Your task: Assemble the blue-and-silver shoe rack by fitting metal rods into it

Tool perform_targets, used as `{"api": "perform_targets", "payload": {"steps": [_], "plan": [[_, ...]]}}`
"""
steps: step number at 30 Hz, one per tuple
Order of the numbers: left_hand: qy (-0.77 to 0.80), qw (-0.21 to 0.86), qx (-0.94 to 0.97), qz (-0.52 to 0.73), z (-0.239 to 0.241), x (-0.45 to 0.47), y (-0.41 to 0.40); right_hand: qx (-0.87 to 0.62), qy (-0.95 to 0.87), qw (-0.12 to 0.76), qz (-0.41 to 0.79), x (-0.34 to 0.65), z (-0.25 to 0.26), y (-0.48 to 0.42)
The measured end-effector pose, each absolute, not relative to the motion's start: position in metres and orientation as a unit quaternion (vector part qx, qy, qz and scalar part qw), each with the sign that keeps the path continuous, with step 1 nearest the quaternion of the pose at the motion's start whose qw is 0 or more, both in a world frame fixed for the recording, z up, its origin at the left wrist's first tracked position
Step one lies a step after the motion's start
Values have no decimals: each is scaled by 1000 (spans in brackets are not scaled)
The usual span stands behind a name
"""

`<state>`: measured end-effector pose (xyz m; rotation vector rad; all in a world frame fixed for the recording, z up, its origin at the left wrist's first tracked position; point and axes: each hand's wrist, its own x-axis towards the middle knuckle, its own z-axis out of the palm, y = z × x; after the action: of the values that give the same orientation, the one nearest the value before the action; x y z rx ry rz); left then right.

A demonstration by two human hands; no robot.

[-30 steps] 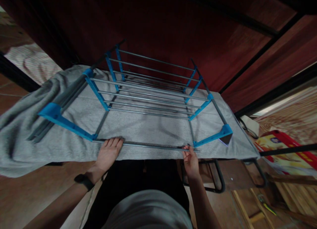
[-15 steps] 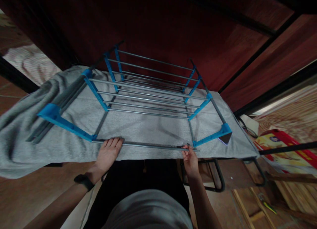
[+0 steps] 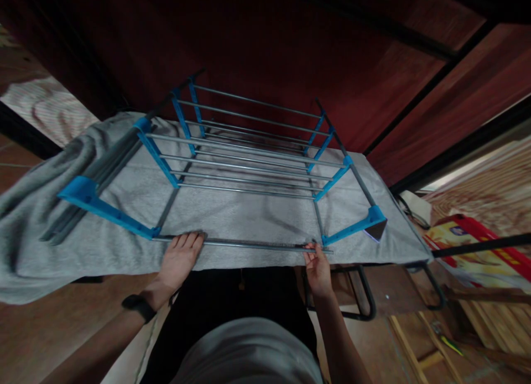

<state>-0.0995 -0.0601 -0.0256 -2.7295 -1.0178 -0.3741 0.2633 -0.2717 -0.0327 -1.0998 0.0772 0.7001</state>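
A rack frame of grey metal tubes with blue plastic brackets (image 3: pixel 114 212) lies across a grey cloth. Along its near side runs a thin metal tube (image 3: pixel 253 244). My left hand (image 3: pixel 181 257) is closed over the tube near its left end, beside the lower left bracket. Near the other end, my right hand (image 3: pixel 318 269) pinches the same tube between thumb and fingers. The tube's right tip passes in front of the right bracket (image 3: pixel 352 228); whether it touches the bracket, I cannot tell. Several crossbars (image 3: pixel 249 164) span the farther brackets.
Loose grey tubes (image 3: pixel 70 215) lie at the left on the cloth (image 3: pixel 244 212). A dark red panel (image 3: pixel 265 46) stands behind the rack. To the right are a red and yellow package (image 3: pixel 473 245), a wooden stool (image 3: pixel 493 323) and yellow-handled pliers (image 3: pixel 450 344) on the floor.
Both hands keep their hold on the tube in nearly the same place. The whole view has shifted very slightly.
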Motion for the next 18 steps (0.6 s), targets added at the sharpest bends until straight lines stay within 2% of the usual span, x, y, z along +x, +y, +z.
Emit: {"api": "perform_targets", "payload": {"steps": [18], "plan": [[-344,109,-924,-124,-28,-101,-60,-497,44,797,341,263,-29,-271]]}}
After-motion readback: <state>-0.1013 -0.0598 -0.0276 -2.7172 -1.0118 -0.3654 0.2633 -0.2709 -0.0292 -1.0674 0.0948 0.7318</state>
